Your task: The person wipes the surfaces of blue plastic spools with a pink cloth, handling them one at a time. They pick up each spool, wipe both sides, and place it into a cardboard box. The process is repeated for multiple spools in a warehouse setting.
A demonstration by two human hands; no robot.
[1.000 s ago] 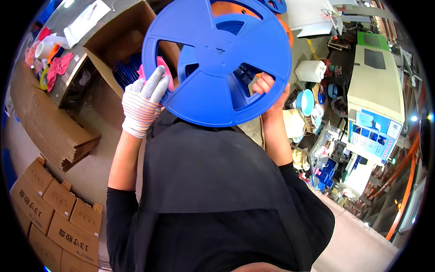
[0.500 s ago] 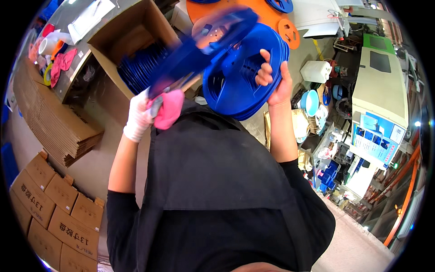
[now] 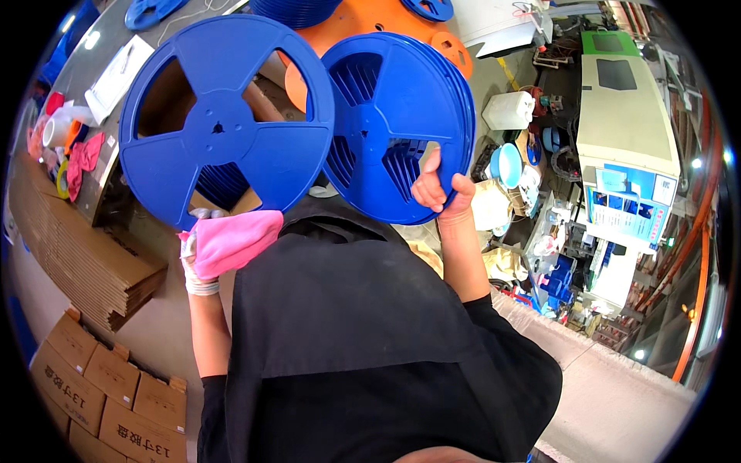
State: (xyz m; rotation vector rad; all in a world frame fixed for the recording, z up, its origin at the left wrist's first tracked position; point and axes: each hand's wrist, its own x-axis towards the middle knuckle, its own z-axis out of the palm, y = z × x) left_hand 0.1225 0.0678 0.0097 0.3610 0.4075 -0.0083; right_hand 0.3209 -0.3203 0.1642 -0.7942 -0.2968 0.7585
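Note:
My left hand [image 3: 191, 272], in a whitish glove, grips the lower rim of a large blue plastic reel [image 3: 282, 166] together with a folded pink cloth [image 3: 235, 241]. The reel's flat face is turned toward me, with three wide cut-outs around its hub. My bare right hand [image 3: 446, 190] closes on the lower right of a stack of similar blue reels [image 3: 409, 96], its fingers hooked at a cut-out. The stack is tilted, and its left edge lies behind the single reel. Glove fingertips show at the reel's lower opening.
Behind the left reel is an open cardboard box [image 3: 166, 92] with more blue reels [image 3: 222, 185]. An orange surface [image 3: 351, 25] lies beyond. Flattened cartons [image 3: 85, 247] and closed cartons [image 3: 116, 382] stand at left. A grey table [image 3: 100, 58], white jug [image 3: 509, 110] and beige machine [image 3: 625, 108] are around.
The left reel has swung from a blurred, nearly edge-on tilt to facing me, further left. My left hand moved left and down with the cloth. The right stack shifted slightly left and turned.

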